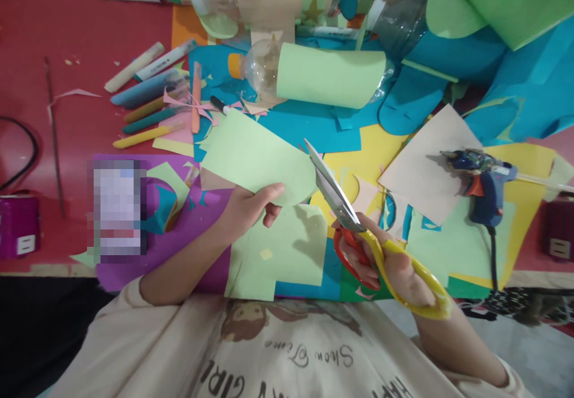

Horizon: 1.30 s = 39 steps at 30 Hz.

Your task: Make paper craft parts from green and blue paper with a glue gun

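A light green sheet of paper (255, 150) is pinched between the thumb and fingers of my left hand (258, 207), held above the table. My right hand (394, 266) grips scissors (338, 198) with one yellow and one red handle, fingers through the loops. The scissor blades point up and to the left, beside the paper's right edge; whether they touch it I cannot tell. Under my hands lies another light green sheet (296, 242) with a corner cut away.
A glue gun (488, 189) rests at right on pale paper. Beyond my hands lies a plastic bottle (262, 69) wrapped in green paper. Several markers (147, 96) and a blurred-out phone-like object (117, 207) are at left. Paper scraps cover coloured sheets on the red table (27, 75).
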Available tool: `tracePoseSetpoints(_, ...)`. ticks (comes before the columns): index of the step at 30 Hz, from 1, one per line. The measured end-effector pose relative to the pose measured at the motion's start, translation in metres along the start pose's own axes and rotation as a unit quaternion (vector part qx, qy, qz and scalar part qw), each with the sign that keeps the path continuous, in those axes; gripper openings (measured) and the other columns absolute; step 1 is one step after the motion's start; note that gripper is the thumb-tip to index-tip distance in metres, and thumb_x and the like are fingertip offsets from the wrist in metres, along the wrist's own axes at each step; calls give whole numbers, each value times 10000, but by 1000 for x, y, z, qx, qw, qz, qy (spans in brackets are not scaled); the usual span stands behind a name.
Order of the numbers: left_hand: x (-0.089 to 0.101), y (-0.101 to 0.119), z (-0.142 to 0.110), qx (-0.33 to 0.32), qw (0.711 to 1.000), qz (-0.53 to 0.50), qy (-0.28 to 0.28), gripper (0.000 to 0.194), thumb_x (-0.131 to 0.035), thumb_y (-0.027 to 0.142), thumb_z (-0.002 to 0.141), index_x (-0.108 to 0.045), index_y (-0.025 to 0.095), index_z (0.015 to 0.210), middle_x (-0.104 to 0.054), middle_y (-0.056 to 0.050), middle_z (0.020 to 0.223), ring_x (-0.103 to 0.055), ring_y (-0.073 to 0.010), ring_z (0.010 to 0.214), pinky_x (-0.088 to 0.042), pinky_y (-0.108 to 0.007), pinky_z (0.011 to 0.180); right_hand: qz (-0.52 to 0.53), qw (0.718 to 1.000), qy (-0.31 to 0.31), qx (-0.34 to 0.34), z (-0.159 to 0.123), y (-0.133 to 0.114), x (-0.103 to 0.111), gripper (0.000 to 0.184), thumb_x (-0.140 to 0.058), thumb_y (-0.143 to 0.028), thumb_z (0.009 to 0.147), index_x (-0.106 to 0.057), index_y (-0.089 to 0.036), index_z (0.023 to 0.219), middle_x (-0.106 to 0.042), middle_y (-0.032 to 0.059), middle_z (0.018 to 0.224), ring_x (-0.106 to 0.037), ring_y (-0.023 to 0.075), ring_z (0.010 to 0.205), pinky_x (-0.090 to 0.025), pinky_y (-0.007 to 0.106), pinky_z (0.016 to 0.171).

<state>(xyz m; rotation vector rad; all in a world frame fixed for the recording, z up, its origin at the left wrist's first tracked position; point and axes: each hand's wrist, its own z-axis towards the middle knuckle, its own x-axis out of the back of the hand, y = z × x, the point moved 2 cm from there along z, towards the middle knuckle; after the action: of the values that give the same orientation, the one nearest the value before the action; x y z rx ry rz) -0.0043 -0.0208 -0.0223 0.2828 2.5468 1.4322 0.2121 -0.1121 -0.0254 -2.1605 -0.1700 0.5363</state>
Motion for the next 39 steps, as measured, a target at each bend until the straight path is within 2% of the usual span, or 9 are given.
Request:
tracePoseSetpoints(11,3,0,4,-9,1000,-25,8,169,-573,312,746,-524,195,634,-486,63,435,-395,-58,307,-335,-215,340,22,999,1,29,-4,-3,1,812,-461,-875,645,-525,-277,1190,-414,-63,691,-209,26,398,-214,203,314)
tracePoseSetpoints(16,5,-2,5,-9,1000,-28,6,182,-582,317,760,-527,199,633,-507,53,446,-408,-59,314,-330,-211,334,13,999,-9,47,-3,-13,-3,689,-510,-806,705,-546,-284,1153,-372,-70,649,-255,41,421,-201,205,351)
tracePoseSetpoints(22,8,-6,8,-9,999,-46,11,178,-601,306,766,-536,189,650,-470,58,464,-428,-59,328,-331,-204,329,14,999,-12,30,-4,-8,0,720,-513,-813,697,-527,-291,1193,-424,-63,694,-240,28,402,-198,204,335)
tracePoseSetpoints(32,7,-4,9,-21,999,-36,14,149,-590,298,748,-552,181,664,-487,61,446,-404,-51,308,-310,-199,321,-2,1000,26,15,-7,-3,2,795,-473,-855,669,-532,-262,1195,-415,-72,619,-232,35,374,-216,205,314)
tracePoseSetpoints(36,8,-6,10,-19,999,-26,18,178,-592,311,744,-553,166,648,-490,49,445,-418,-57,312,-312,-201,317,-13,1000,22,3,-7,-4,4,767,-507,-829,680,-533,-246,1178,-429,-74,623,-235,27,363,-220,199,301)
tracePoseSetpoints(39,9,-8,11,-26,999,-33,25,170,-596,312,746,-567,162,672,-492,48,465,-421,-55,320,-309,-195,308,-39,999,30,12,-6,-7,4,694,-514,-773,740,-533,-230,1172,-441,-73,597,-249,31,343,-211,201,296)
